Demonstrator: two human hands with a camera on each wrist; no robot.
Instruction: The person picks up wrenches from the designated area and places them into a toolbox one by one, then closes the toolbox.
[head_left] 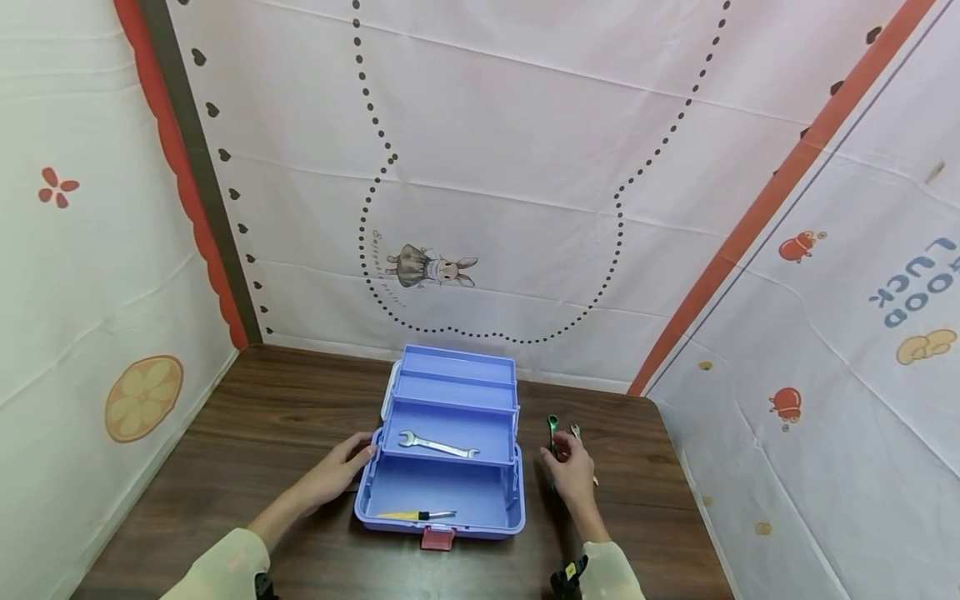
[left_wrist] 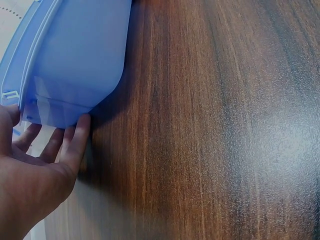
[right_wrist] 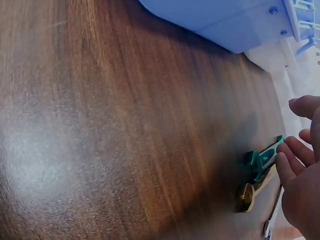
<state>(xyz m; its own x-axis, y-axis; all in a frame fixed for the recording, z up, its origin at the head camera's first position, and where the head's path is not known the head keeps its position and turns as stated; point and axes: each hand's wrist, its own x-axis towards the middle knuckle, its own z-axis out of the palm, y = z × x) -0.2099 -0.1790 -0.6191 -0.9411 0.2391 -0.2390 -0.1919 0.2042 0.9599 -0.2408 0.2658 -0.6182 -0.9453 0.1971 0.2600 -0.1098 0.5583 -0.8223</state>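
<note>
green metal wrench [head_left: 553, 423] is the key part: flat on the dark wood-grain tabletop [head_left: 300, 387], right of the open blue plastic toolbox [head_left: 480, 496], well apart from its wall. long axis runs front to back, away from the person, roughly along the box's right side. right hand [head_left: 573, 479] is the nearer one by far, right over it; ring end sticks out beyond the fingertips. right-wrist view: fingertips right at the green edge, thumb lifted well off, so the grasp looks wide; can't tell if they touch. pose: back of hand up, fingers pointing away from the body, forearm in from the near edge. watch the neighbours: gold-coloured wrench [right_wrist: 245, 197] just beside the green one, slim silver wrench [head_left: 576, 431] further right, so a sloppy pinch could catch two. left hand [head_left: 341, 468] is across on the box's left side, fingers spread against the wall, thumb at the rim.
</note>
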